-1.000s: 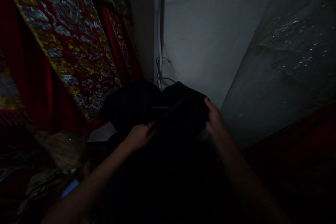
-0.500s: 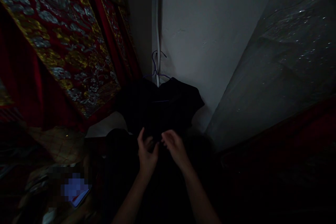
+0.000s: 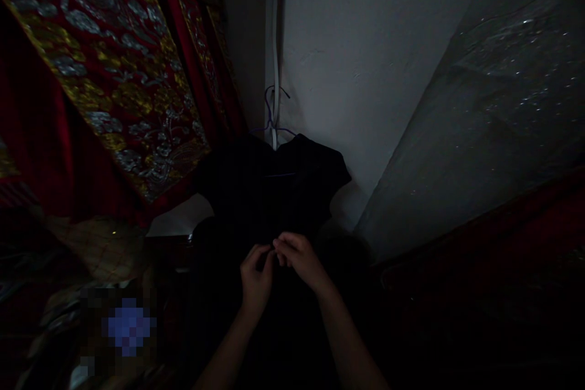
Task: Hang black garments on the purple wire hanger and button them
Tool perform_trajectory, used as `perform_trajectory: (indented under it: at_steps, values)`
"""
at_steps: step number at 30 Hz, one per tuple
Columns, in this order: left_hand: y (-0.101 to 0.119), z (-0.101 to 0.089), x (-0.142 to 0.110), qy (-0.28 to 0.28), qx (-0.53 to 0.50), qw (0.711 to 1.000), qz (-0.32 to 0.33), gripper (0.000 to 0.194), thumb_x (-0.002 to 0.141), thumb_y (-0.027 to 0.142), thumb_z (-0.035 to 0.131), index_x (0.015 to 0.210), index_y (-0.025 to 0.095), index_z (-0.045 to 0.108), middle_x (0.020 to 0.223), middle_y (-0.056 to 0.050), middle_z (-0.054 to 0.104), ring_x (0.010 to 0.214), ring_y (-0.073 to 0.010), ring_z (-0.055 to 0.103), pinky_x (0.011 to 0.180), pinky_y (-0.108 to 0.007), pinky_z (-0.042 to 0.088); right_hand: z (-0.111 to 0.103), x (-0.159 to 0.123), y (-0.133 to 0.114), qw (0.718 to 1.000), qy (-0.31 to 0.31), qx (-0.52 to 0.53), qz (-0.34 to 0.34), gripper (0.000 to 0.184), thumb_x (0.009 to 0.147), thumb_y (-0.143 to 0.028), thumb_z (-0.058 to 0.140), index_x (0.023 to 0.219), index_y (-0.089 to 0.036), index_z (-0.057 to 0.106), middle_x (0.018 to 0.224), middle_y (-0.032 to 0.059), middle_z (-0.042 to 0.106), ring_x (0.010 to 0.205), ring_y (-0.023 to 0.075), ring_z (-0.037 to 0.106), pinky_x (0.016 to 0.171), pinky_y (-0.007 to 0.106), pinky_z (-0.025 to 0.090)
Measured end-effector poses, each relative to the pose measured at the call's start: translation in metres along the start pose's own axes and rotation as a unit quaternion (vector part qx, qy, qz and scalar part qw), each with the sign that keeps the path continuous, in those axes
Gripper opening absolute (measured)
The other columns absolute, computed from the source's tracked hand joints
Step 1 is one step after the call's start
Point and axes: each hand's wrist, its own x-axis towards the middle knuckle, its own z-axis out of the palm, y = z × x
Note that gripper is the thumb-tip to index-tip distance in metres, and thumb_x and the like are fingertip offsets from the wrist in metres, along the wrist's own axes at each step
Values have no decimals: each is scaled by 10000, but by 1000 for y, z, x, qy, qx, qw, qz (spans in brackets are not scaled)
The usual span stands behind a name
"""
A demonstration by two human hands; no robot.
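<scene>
A black garment [image 3: 274, 195] hangs on a purple hanger [image 3: 273, 111] against a white wall in very dim light. My left hand [image 3: 256, 277] and my right hand [image 3: 297, 259] meet at the middle of its front, fingertips touching. Both hands have their fingers curled into a pinch on the dark cloth there. What exactly lies between the fingers is too dark to make out.
Red hangings with gold and silver embroidery [image 3: 114, 79] fill the left side. A grey glittery cloth [image 3: 484, 116] hangs at the right, with dark red fabric [image 3: 503, 244] below it. A white cord or pipe [image 3: 275, 42] runs down the wall corner. A pixelated blue patch [image 3: 129, 324] lies lower left.
My hands left the garment's shoulders, came together at its front, and closed from spread fingers into a pinch. The view dropped slightly.
</scene>
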Motion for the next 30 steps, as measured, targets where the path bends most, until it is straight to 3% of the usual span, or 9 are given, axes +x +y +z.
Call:
perform_trajectory:
  at_steps: [4, 9, 13, 16, 18, 20, 24, 27, 30]
  values:
    - [-1, -2, 4, -18, 28, 999, 24, 169, 924, 304, 550, 840, 205, 658, 813, -41, 665, 795, -209, 658, 755, -333, 530, -11, 28, -27, 989, 5, 128, 71, 329, 700, -469, 685, 592, -164, 626, 418, -17, 503, 377, 84, 378, 418, 236, 197]
    - [-15, 1, 10, -72, 75, 994, 45, 192, 940, 323, 530, 834, 216, 648, 806, -53, 668, 787, -220, 660, 745, -349, 537, -41, 92, -111, 968, 95, 234, -7, 223, 696, -310, 685, 573, -137, 618, 408, -47, 464, 360, 32, 276, 378, 213, 116]
    - [-19, 0, 29, -123, 84, 985, 90, 206, 956, 298, 508, 882, 213, 681, 859, -76, 684, 815, -222, 674, 754, -351, 543, -41, 106, -155, 973, 84, 204, -68, 225, 757, -299, 652, 600, -142, 615, 436, -38, 504, 359, 32, 328, 370, 197, 159]
    - [5, -7, 61, -137, 69, 975, 159, 214, 962, 292, 543, 1066, 201, 706, 983, -96, 707, 913, -220, 686, 845, -356, 540, -32, 92, -154, 981, 71, 143, -107, 232, 776, -367, 637, 668, -161, 633, 471, -28, 563, 360, 52, 403, 379, 193, 220]
    - [35, -15, 91, -88, 65, 973, 203, 379, 970, 297, 555, 1333, 199, 604, 1073, -99, 702, 966, -210, 670, 902, -365, 522, -29, 83, -148, 983, 76, 110, -126, 235, 770, -387, 629, 682, -170, 639, 473, -29, 568, 366, 62, 424, 388, 195, 249]
    - [70, -23, 124, -22, 58, 967, 246, 431, 997, 283, 506, 1419, 200, 537, 1075, -87, 704, 914, -185, 659, 873, -351, 518, -31, 77, -144, 981, 82, 88, -150, 239, 762, -392, 628, 671, -172, 643, 471, -28, 562, 379, 68, 431, 399, 198, 265]
    - [120, -30, 172, -31, 90, 941, 326, 252, 984, 276, 529, 1143, 188, 704, 965, -60, 722, 858, -174, 658, 822, -318, 507, -38, 82, -145, 976, 92, 41, -195, 245, 775, -393, 632, 658, -178, 655, 472, -35, 538, 409, 79, 417, 432, 216, 279]
    - [134, -29, 182, -29, 122, 929, 347, 179, 961, 281, 564, 935, 183, 711, 883, -51, 712, 810, -173, 650, 789, -300, 498, -38, 95, -134, 970, 124, 23, -209, 244, 776, -379, 631, 626, -186, 639, 458, -54, 472, 430, 82, 380, 467, 231, 276]
    - [140, -31, 184, 28, 107, 930, 351, 163, 963, 276, 556, 913, 182, 680, 872, -39, 687, 819, -168, 634, 799, -289, 485, -30, 107, -103, 977, 141, 29, -159, 220, 738, -355, 630, 590, -193, 621, 460, -55, 450, 447, 89, 363, 481, 241, 259]
